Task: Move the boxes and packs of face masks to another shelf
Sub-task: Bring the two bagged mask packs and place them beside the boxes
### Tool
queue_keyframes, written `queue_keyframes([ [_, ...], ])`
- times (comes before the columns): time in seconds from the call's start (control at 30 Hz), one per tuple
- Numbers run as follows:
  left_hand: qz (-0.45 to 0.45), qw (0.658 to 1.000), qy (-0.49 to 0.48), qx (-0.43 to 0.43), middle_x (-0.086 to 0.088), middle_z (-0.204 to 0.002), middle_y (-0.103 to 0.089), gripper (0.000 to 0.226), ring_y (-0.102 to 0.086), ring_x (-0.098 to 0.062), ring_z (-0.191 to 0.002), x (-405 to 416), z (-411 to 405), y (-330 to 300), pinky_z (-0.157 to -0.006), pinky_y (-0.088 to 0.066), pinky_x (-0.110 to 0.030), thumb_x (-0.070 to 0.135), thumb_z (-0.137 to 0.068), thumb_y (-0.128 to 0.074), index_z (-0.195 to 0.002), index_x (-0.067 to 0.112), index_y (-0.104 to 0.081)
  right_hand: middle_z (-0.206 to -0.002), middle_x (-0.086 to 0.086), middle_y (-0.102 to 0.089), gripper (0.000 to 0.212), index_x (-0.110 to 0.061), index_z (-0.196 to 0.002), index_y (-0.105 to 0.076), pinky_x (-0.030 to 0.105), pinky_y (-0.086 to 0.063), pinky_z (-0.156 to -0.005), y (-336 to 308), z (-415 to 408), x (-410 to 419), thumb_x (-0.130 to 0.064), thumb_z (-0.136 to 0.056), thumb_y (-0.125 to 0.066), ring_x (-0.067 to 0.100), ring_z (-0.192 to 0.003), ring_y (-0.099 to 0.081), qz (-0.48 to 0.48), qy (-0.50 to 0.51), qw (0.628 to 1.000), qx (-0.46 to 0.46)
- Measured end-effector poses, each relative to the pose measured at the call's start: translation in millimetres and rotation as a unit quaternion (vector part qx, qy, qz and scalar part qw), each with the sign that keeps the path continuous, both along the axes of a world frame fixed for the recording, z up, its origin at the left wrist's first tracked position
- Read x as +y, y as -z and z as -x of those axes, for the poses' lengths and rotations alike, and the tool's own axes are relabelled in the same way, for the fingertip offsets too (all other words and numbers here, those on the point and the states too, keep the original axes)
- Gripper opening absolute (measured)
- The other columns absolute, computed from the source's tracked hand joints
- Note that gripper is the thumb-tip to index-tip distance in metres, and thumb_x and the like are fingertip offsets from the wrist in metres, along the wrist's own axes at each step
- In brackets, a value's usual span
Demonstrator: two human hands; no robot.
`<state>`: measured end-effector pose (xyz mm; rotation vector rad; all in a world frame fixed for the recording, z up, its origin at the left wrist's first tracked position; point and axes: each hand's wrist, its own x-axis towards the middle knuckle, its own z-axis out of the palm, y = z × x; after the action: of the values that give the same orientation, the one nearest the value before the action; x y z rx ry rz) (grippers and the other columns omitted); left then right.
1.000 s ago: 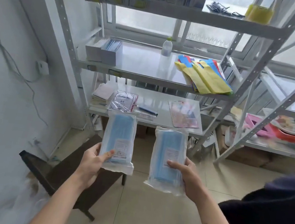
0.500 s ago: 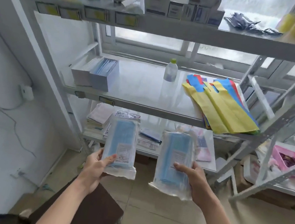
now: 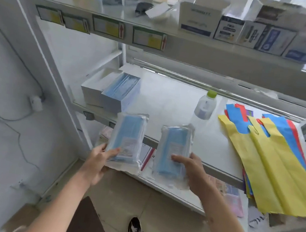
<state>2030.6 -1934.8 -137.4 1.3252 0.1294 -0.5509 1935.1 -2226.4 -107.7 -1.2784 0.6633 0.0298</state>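
My left hand (image 3: 101,157) grips the lower end of a clear plastic pack of blue face masks (image 3: 129,134), thumb on its front. A second pack of blue masks (image 3: 174,146) is held the same way in my right hand (image 3: 191,170). Both packs stand upright in front of the front edge of the middle shelf (image 3: 169,106). At the left end of that shelf sit two white boxes, the nearer box (image 3: 120,93) open with blue masks showing, the other box (image 3: 93,87) beside it on the left.
A small clear bottle with a green cap (image 3: 205,106) stands mid-shelf. Yellow, blue and red bags (image 3: 271,162) overhang the shelf's right part. The upper shelf (image 3: 178,42) carries several cartons (image 3: 239,27). Papers lie on the lower shelf (image 3: 177,190). A dark stool (image 3: 86,222) stands below.
I have come closer to the rack, and both hands have raised the mask packs from in front of the lower shelf up to the middle shelf's front edge.
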Motion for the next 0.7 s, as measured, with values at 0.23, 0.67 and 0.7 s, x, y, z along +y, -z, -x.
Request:
queue_keyframes([
  [0.23,0.017,0.999,0.024,0.021,-0.022,-0.116,-0.075,0.059,-0.075,-0.036,-0.097,8.7,-78.4,9.8,-0.065,-0.062,-0.038,0.02,-0.076,-0.083,-0.129,0.003,-0.065,-0.091,0.014,-0.076,0.025,-0.002,-0.105,-0.067,0.039,-0.061,-0.055,24.6,-145.9,6.6,0.002,-0.082,-0.075,0.028,-0.073,-0.076,0.01,0.014,0.999,0.044],
  [0.67,0.027,0.996,0.086,0.025,-0.021,-0.125,-0.072,0.052,-0.074,-0.037,-0.105,20.2,-118.3,15.0,-0.066,-0.063,-0.033,0.015,-0.083,-0.074,-0.134,0.008,-0.065,-0.098,0.011,-0.076,0.033,-0.007,-0.112,-0.072,0.04,-0.063,-0.064,72.8,-278.1,34.9,0.001,-0.08,-0.073,0.028,-0.085,-0.074,0.102,0.027,0.994,0.031],
  [0.7,0.026,0.996,0.087,0.024,-0.021,-0.126,-0.072,0.052,-0.073,-0.038,-0.106,21.3,-119.5,16.1,-0.067,-0.063,-0.034,0.015,-0.083,-0.074,-0.134,0.008,-0.065,-0.1,0.011,-0.076,0.032,-0.007,-0.114,-0.072,0.038,-0.062,-0.068,73.5,-284.8,37.1,0.0,-0.082,-0.071,0.028,-0.088,-0.073,0.112,0.026,0.993,0.026],
])
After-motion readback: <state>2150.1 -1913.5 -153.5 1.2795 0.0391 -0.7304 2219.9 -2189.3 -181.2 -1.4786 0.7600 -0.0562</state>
